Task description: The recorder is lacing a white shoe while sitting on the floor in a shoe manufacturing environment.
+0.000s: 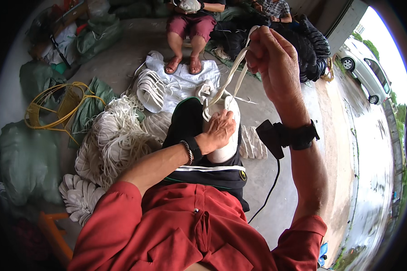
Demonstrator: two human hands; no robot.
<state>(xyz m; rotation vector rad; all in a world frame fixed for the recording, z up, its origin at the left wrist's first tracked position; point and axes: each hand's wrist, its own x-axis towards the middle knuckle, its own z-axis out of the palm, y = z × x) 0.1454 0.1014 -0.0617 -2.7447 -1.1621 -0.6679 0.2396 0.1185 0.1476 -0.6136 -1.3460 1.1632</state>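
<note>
Concrete floor behind; left hand point(220, 131) clamps upright white shoe point(224, 135), right hand point(272, 63) pinching strap point(233, 74).

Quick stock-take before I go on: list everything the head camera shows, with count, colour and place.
white sole piece: one, white, on the person's knee under the left hand
white straps: a few, white, running from the sole piece up to the right hand
loose strap heap: one heap, white, on the floor at left
stacked soles: one pile, white, lower left
white sheet: one, white, on the floor ahead
yellow wire frame: one, yellow, left
green sacks: several, green, along the left side
black pile: one, black, upper right
seated people: two, at the top
car: one, pale, far right
left hand: pressing the sole piece
right hand: raised, pinching the straps
</note>
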